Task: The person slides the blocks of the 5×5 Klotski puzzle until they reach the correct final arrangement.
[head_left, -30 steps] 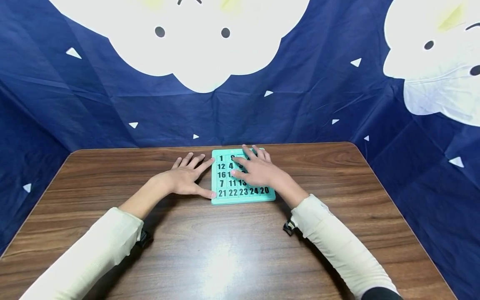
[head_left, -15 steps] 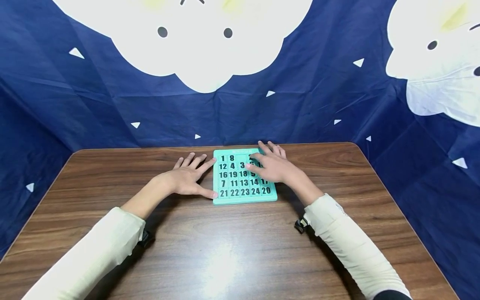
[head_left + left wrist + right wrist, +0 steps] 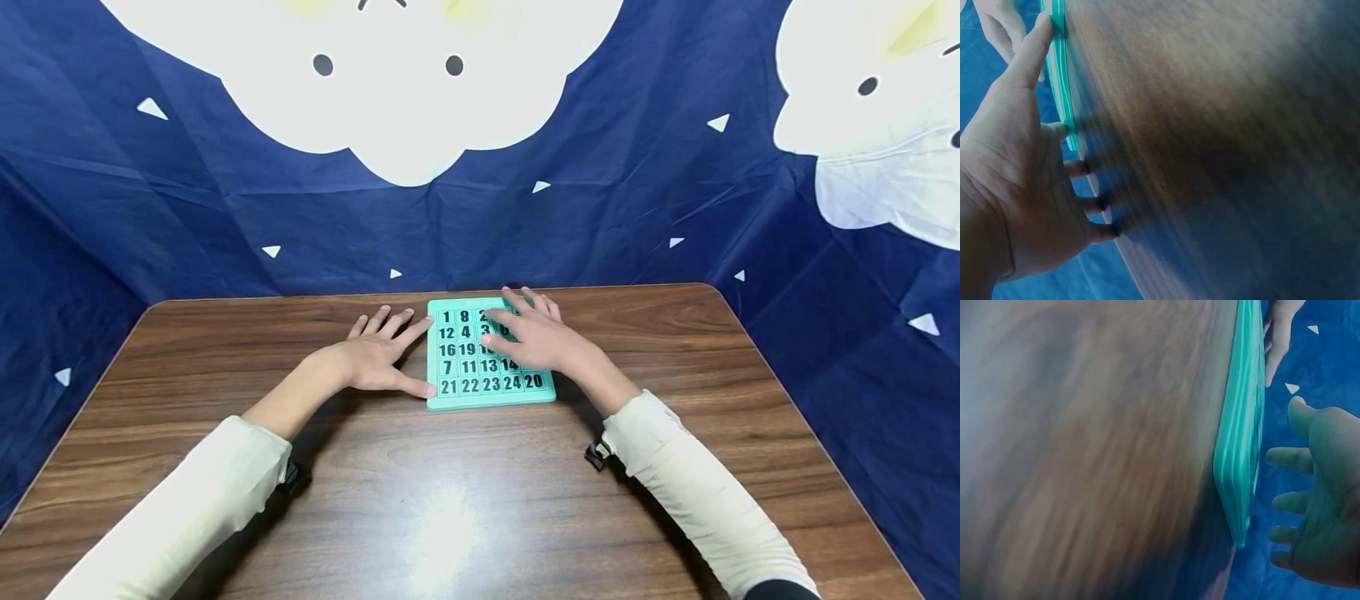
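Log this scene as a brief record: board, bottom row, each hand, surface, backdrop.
Board: turquoise number board, lying flat near the far edge of the table
Bottom row: 21, 22, 23, 24, 20
Left hand: fingers spread, thumb and index finger at the board's left edge
Right hand: over the board's upper right, hiding some numbers; contact unclear
Surface: brown wood-grain table
Backdrop: blue cloth with white cloud shapes

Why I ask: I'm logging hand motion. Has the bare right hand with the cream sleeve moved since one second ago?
Yes: in the head view, the right hand is farther right over the turquoise rectangular number board than one second ago.
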A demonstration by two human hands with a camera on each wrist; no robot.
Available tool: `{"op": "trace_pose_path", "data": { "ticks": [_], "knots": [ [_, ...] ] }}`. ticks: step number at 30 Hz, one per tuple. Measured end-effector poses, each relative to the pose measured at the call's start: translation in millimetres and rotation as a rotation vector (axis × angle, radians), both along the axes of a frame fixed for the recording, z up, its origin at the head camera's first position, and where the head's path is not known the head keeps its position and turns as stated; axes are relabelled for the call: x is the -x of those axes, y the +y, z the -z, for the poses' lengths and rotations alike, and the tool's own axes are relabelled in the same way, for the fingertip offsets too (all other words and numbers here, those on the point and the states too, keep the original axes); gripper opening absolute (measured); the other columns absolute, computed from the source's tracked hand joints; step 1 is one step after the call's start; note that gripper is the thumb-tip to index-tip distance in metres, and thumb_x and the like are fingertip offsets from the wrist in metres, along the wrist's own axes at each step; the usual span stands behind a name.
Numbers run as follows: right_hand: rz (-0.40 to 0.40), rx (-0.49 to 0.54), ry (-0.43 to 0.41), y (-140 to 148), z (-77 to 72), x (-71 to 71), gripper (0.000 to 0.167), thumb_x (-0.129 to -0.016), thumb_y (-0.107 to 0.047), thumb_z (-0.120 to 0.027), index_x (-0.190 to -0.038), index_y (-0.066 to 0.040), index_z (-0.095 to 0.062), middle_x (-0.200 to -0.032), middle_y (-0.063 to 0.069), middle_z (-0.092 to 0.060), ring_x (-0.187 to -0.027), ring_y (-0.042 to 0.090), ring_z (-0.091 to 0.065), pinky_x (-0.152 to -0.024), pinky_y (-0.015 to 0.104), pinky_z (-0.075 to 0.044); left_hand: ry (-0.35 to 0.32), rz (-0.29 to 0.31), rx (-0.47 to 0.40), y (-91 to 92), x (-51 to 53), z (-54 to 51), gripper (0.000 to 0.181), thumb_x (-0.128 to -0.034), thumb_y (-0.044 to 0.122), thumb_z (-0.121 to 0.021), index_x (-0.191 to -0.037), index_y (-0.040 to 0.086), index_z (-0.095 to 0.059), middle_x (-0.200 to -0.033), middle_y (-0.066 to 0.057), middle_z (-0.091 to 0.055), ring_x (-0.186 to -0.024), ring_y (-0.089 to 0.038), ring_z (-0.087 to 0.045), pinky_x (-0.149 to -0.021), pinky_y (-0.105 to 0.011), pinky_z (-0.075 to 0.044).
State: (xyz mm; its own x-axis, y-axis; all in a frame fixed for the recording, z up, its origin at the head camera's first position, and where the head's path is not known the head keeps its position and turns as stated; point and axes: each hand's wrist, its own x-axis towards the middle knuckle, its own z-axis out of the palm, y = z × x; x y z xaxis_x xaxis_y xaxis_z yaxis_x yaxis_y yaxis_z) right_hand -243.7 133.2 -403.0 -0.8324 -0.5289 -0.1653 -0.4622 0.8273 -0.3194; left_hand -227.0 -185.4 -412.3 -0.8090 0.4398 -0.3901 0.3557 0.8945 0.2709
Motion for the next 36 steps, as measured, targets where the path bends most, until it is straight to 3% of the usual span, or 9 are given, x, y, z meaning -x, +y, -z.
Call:
{"op": "trace_pose_path", "data": {
  "ticks": [10, 22, 30, 36],
  "knots": [
    [0.000, -0.001, -0.019, 28, 1.3, -23.4, 0.066, -0.117, -0.063, -0.048, -0.172, -0.027, -0.052, -0.192, 0.017, -0.010, -0.177, 0.051, -0.002, -0.139, 0.078, -0.004, 0.004, 0.004, -0.006, 0.3, -0.8, 0.0, 0.133, -0.0867, 0.095, -0.068, -0.184, 0.035, -0.001, -0.193, -0.013, 0.002, -0.176, -0.052, 0.013, -0.138, -0.078, 0.006],
    [0.018, -0.043, -0.020, 20, 3.5, -6.3, 0.070, -0.118, -0.063, -0.044, -0.178, -0.027, -0.039, -0.191, 0.020, -0.009, -0.177, 0.051, -0.003, -0.140, 0.075, -0.004, -0.003, 0.001, -0.015, 0.3, -1.4, 1.4, 0.133, -0.0870, 0.094, -0.069, -0.184, 0.033, -0.001, -0.193, -0.013, 0.002, -0.176, -0.052, 0.013, -0.138, -0.078, 0.006],
    [-0.056, -0.023, -0.051, 5, 0.0, -17.5, 0.068, -0.118, -0.064, -0.044, -0.177, -0.030, -0.042, -0.192, 0.016, -0.008, -0.178, 0.049, 0.001, -0.141, 0.075, -0.003, -0.002, -0.002, -0.010, -1.3, -1.3, 1.3, 0.132, -0.0876, 0.094, -0.068, -0.184, 0.033, -0.001, -0.193, -0.014, 0.002, -0.176, -0.053, 0.012, -0.138, -0.078, 0.005],
    [-0.028, -0.034, -0.048, 23, -0.7, -19.1, 0.064, -0.119, -0.062, -0.044, -0.176, -0.034, -0.043, -0.192, 0.017, -0.009, -0.178, 0.049, 0.001, -0.140, 0.076, -0.003, -0.003, 0.000, -0.020, -0.9, -1.2, 1.3, 0.132, -0.0875, 0.094, -0.068, -0.184, 0.033, -0.001, -0.193, -0.014, 0.002, -0.176, -0.053, 0.013, -0.138, -0.078, 0.006]
  ]
}}
